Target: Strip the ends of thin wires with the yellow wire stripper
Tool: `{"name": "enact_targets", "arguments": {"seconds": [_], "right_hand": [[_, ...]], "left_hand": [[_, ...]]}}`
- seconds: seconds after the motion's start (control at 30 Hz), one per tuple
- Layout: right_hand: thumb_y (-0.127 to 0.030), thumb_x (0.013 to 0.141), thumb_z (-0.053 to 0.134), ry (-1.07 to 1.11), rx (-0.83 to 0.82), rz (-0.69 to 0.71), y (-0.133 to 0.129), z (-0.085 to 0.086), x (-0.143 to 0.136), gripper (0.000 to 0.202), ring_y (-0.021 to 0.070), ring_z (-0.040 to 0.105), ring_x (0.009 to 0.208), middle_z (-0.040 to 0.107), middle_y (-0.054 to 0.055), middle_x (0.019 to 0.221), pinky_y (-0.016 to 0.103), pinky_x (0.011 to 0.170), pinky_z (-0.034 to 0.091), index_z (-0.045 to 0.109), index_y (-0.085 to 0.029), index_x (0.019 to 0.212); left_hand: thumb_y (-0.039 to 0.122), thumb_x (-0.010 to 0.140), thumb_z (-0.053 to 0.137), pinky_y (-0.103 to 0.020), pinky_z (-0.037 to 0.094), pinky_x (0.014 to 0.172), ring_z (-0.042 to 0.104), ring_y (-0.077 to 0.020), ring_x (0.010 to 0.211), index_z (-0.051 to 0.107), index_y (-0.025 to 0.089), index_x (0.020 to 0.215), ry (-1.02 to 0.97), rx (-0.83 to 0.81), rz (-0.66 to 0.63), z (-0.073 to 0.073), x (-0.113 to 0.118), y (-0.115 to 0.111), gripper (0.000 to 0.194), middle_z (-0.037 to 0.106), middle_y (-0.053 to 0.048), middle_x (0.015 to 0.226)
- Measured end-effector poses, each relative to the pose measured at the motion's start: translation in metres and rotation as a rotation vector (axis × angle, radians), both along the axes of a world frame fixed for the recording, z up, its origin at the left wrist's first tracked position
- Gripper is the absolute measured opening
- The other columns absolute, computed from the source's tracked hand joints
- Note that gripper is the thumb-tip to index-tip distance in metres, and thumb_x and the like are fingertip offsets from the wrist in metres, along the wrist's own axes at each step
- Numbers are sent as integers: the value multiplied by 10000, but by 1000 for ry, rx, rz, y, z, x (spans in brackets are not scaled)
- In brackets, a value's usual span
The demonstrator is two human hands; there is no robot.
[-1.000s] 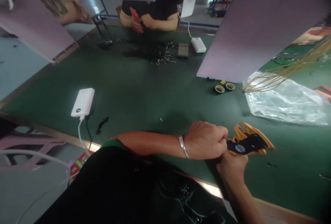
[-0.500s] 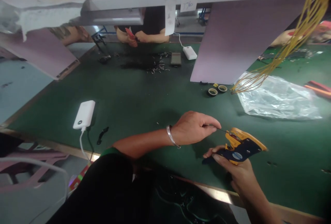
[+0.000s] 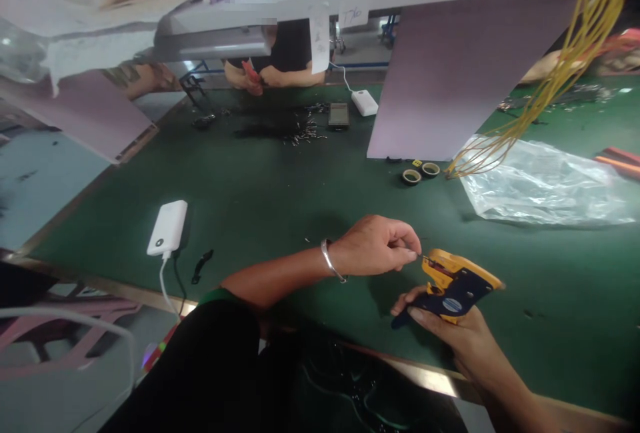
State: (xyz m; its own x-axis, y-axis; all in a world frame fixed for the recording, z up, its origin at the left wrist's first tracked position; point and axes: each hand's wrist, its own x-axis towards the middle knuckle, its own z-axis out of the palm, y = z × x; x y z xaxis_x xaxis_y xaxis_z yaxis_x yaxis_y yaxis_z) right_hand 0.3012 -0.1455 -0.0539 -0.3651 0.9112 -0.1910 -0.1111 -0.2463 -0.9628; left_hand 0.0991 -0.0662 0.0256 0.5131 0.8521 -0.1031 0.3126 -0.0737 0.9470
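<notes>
My left hand [image 3: 375,244], with a silver bangle at its wrist, is closed in a pinch on a thin dark wire [image 3: 421,256]. Only a short bit of that wire shows between the fingertips and the jaws of a yellow and dark blue wire stripper [image 3: 457,290]. Around the stripper's handles my right hand [image 3: 457,332] is wrapped, tilting the tool so its jaws face my left fingers. Whether the wire end sits inside the jaws I cannot tell. Both hands are above the green tabletop [image 3: 280,200].
At left lie a white power bank [image 3: 167,228] with a cable and a small black strap [image 3: 201,266]. Beyond my hands are tape rolls [image 3: 411,177], a clear plastic bag [image 3: 545,183] and hanging yellow wires [image 3: 550,96]. Across the table a co-worker's hands [image 3: 255,78] hold something red.
My left fingers and the stripper's jaws have come closer together, so less wire shows between them. The stripper has shifted slightly left in my right hand.
</notes>
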Motion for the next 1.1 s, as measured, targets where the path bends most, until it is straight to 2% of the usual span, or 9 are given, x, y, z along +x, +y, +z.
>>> {"name": "enact_targets", "arguments": {"seconds": [0.2,0.47,0.73,1.1], "right_hand": [[-408,811,804,26,-49,-35,-2,9,-7,263,277,649,823,696,93,866,388,800,522,696,-187,904],[-367,879,761,46,9,73,3,-9,2,218,294,650,850,699,115,904,425,808,538,682,-184,967],[-419,844,792,40,-67,30,-1,4,-6,258,284,638,847,700,94,872,391,818,511,696,-197,934],[-421,827,812,62,-92,14,-2,3,-7,270,278,641,819,699,98,857,386,801,506,697,-191,908]], "left_hand": [[135,786,607,-196,429,619,545,-60,545,650,128,827,-6,-28,10,-1,1,0,60,601,34,587],[147,762,624,-201,420,610,541,-66,564,655,131,800,14,11,10,-3,1,1,52,606,26,611],[136,750,631,-203,408,615,535,-66,576,659,136,773,9,16,40,-5,1,1,37,603,30,614],[164,761,613,-209,386,612,498,-65,590,670,136,790,26,62,24,-6,1,1,70,583,32,632]]}}
